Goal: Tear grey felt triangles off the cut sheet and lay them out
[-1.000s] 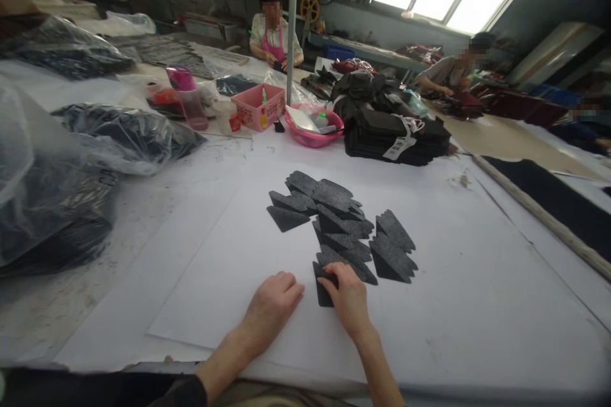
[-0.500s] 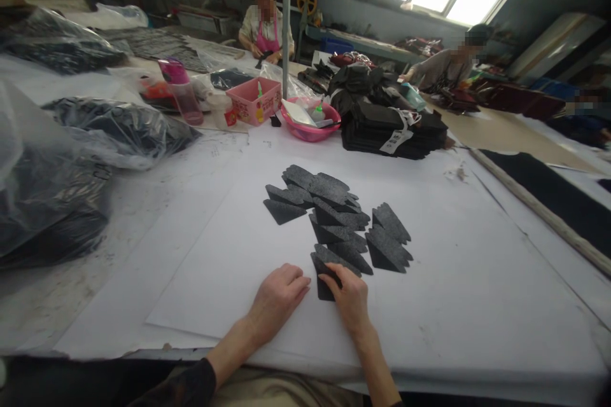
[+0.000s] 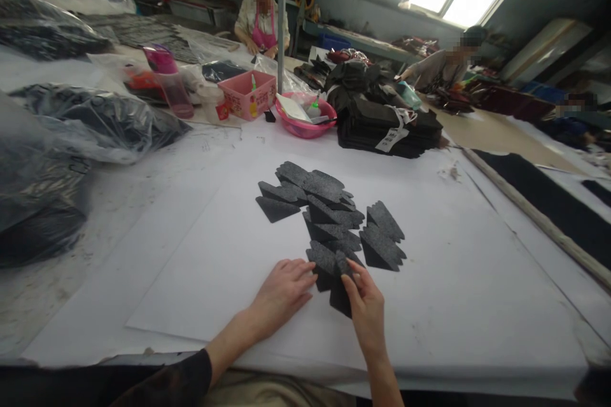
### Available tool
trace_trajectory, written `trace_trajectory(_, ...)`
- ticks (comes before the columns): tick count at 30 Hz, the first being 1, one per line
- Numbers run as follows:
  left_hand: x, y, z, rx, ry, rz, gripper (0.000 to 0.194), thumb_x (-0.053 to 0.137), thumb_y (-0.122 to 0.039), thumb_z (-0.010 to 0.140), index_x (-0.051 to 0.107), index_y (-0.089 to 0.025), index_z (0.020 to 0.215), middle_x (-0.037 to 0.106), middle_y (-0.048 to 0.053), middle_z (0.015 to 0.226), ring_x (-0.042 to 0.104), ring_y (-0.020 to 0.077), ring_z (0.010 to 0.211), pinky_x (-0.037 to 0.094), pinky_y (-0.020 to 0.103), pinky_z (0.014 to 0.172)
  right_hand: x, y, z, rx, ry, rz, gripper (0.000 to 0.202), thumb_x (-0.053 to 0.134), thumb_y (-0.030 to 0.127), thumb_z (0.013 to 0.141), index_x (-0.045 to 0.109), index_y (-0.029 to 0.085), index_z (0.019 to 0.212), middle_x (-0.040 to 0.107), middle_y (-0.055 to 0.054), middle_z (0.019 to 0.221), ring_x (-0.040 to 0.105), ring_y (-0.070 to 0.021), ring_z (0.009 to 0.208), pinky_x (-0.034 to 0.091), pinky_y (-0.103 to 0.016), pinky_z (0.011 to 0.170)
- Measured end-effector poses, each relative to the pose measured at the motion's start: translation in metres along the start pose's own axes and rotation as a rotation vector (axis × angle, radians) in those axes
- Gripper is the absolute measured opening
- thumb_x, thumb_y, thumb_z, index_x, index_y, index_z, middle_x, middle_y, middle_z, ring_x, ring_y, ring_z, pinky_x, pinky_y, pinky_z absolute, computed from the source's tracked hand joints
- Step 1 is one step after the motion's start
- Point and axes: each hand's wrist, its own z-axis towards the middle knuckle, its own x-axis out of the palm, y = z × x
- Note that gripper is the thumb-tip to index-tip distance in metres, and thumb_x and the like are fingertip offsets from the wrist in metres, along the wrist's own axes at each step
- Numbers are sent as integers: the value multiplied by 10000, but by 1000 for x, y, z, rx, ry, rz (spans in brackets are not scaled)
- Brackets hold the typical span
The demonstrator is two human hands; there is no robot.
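Observation:
My right hand (image 3: 368, 305) pinches a dark folded fabric piece (image 3: 340, 300) between thumb and fingers, just above the white sheet (image 3: 210, 280). My left hand (image 3: 285, 289) lies low on the sheet with its fingers stretched out. Its fingertips touch the left edge of another dark piece (image 3: 321, 259), which is partly overlapped by the held one. Beyond both hands, several similar grey-black pieces (image 3: 327, 186) with pointed, flap-like ends lie overlapping. A smaller cluster (image 3: 382, 238) of them sits to the right.
Across the table stand a pink basin (image 3: 305, 129), a pink basket (image 3: 248, 96), a bottle (image 3: 172, 86) and stacked black fabric (image 3: 389, 124). Plastic-wrapped bundles (image 3: 105, 121) fill the left side. A post (image 3: 281, 25) rises behind. Two people work farther back.
My right hand has moved right and now holds a piece off to the right of the one it was on. My left fingertips have reached the piece's edge. The view has shifted slightly.

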Motion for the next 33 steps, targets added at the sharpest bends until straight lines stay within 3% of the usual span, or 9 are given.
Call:
trace_trajectory(4,-19,11,-10,-178,-164,-392,180,500,-191,978,616,-213,1114,602,66,1162,589,172,1072,494,301,935,20,1,-33,-81,278,-288,287,618,384,896,668,251,1146,722,-12,1037,679,-168,932,523,-241,816)
trace_trajectory(7,-35,18,-27,-198,-156,-337,165,482,-204,990,642,-203,1027,630,43,984,603,164,934,499,289,833,41,-5,-52,-222,364,-447,259,579,296,934,644,286,1185,703,2,1072,672,-159,951,502,-243,837)
trace_trajectory(12,-42,14,-54,-118,-140,-110,155,493,-193,989,647,-177,970,611,38,877,563,169,845,471,294,739,61,-10,-62,-443,238,-765,266,511,346,972,636,280,1198,643,-16,869,629,-162,737,446,-258,636)
trace_trajectory(17,-32,9,-61,-50,-129,78,171,524,-176,972,622,-165,832,567,33,805,509,184,802,432,314,705,63,-9,-62,-576,177,-903,311,452,375,993,642,244,1202,601,-37,819,583,-156,706,412,-270,630)
trace_trajectory(24,-29,11,-59,-43,-140,141,161,559,-174,954,585,-165,795,553,29,806,488,189,796,407,323,689,60,-10,-62,-560,231,-871,303,451,276,1000,615,246,1253,594,-32,829,569,-143,731,415,-250,634)
trace_trajectory(29,-28,11,-59,-70,-135,120,184,553,-188,959,560,-163,776,547,30,797,494,193,799,419,330,690,64,-14,-69,-594,155,-900,327,474,184,980,616,265,1264,586,-33,832,538,-144,724,409,-264,645)
trace_trajectory(33,-30,10,-63,-50,-129,148,96,537,-185,969,603,-150,1029,576,42,855,521,200,828,450,345,718,67,-17,-73,-618,126,-943,391,464,136,968,592,282,1307,589,-44,855,532,-153,744,419,-271,662)
